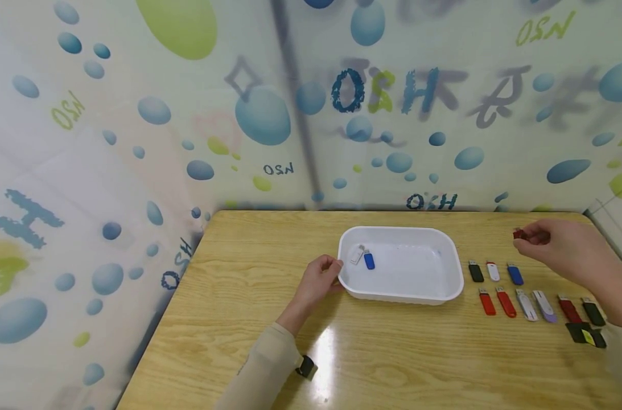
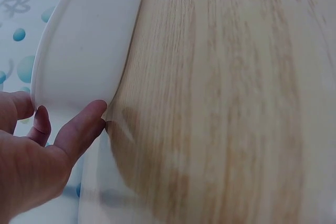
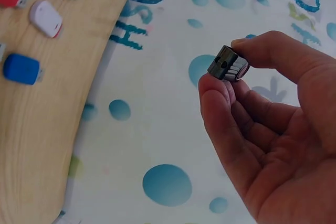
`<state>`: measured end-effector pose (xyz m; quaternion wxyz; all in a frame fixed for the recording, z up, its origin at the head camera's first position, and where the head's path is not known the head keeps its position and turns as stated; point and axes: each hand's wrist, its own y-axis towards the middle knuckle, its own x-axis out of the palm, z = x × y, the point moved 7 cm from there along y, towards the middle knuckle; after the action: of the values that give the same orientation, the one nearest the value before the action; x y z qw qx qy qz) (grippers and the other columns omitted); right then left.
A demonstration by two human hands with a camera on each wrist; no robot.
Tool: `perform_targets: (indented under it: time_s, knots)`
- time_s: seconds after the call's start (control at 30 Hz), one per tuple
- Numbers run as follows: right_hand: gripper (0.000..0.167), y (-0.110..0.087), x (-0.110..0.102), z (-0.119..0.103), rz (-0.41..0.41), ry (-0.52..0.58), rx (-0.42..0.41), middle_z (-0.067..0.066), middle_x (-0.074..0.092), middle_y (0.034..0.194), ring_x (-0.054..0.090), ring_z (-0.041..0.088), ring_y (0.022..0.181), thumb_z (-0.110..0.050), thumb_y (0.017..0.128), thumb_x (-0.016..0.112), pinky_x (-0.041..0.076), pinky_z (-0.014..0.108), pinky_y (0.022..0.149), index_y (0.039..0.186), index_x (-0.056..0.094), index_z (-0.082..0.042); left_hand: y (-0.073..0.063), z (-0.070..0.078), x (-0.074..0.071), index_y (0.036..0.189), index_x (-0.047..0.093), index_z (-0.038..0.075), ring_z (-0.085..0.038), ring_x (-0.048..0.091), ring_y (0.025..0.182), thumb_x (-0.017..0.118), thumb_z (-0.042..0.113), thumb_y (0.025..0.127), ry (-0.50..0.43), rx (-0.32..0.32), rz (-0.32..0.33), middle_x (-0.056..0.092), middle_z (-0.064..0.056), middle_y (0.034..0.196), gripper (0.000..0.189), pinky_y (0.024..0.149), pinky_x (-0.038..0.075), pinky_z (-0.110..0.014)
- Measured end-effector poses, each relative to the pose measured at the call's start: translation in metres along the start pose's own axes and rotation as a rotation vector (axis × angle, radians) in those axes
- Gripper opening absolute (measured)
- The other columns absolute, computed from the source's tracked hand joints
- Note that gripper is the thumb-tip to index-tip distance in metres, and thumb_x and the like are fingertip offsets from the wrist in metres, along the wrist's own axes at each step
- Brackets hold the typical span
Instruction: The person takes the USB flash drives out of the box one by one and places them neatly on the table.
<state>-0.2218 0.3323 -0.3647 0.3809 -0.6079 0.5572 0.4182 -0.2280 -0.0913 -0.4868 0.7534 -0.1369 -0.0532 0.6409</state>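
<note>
My left hand (image 1: 317,279) pinches the left end of a white plastic tub (image 1: 408,295), thumb at the rim; in the left wrist view its fingers (image 2: 79,132) touch the tub's outer wall (image 2: 92,40). Inside the tub lie a white USB stick (image 1: 357,255) and a blue USB stick (image 1: 369,261). Over the table's back right part, my right hand (image 1: 572,250) holds a small dark red USB stick (image 1: 518,234) between thumb and fingertips. The right wrist view shows its metal plug (image 3: 224,63) pointing out of the grip; the fingers cover most of its body.
Several USB sticks stand in rows right of the tub, among them a black one (image 1: 476,271), a blue one (image 1: 515,274) and a red one (image 1: 487,302). A black item with a yellow mark (image 1: 587,336) lies at the right. A printed curtain (image 1: 300,142) hangs behind the wooden table (image 1: 259,245).
</note>
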Motion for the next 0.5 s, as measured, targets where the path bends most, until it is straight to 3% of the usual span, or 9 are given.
perform_targets:
  time_s: [0.3,0.5]
  knots:
    - [0.038,-0.005,0.007,0.026,-0.031,-0.017,0.054,0.015,0.068,0.080,0.064,0.032,0.069,-0.022,0.096,0.070,0.054,0.048,0.057,0.102,0.067,0.016,0.000,0.002,0.002,0.118,0.058,-0.012,-0.030,0.067,0.101,0.056,0.021,0.108,-0.022,0.030,0.001,0.060,-0.023,0.117,0.034,0.089,0.063,-0.044]
    - [0.038,-0.007,0.016,0.044,-0.064,-0.012,0.097,0.015,0.067,0.078,0.061,0.028,0.066,-0.023,0.097,0.069,0.049,0.038,0.052,0.100,0.067,0.014,0.000,0.002,0.002,0.118,0.058,-0.012,-0.030,0.068,0.101,0.056,0.021,0.109,-0.015,0.034,0.002,0.060,-0.022,0.117,0.034,0.088,0.064,-0.044]
